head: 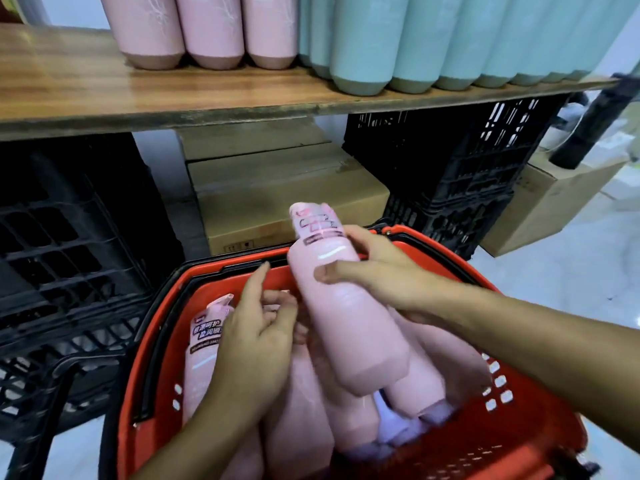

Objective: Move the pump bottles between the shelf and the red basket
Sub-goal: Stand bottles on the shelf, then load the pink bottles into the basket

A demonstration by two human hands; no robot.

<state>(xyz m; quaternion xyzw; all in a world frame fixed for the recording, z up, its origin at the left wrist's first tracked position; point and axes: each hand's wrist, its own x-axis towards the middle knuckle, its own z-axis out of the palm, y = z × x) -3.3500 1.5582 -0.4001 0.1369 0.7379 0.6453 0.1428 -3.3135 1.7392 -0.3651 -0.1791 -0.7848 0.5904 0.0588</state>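
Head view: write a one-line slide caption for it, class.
Right hand holds a pink pump bottle over the red basket; left hand reaches among the bottles inside, below a wooden shelf.

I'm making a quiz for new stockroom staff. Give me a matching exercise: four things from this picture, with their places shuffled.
Things:
1. held pink bottle
2. teal bottles
3. cardboard box
4. labelled pink bottle

Places:
A. under the wooden shelf, between the black crates
B. lying in the red basket, by its left wall
C. standing on the shelf, right of the pink row
D. gripped by the right hand above the basket

Pairs: 1-D, 2-C, 3-A, 4-B.
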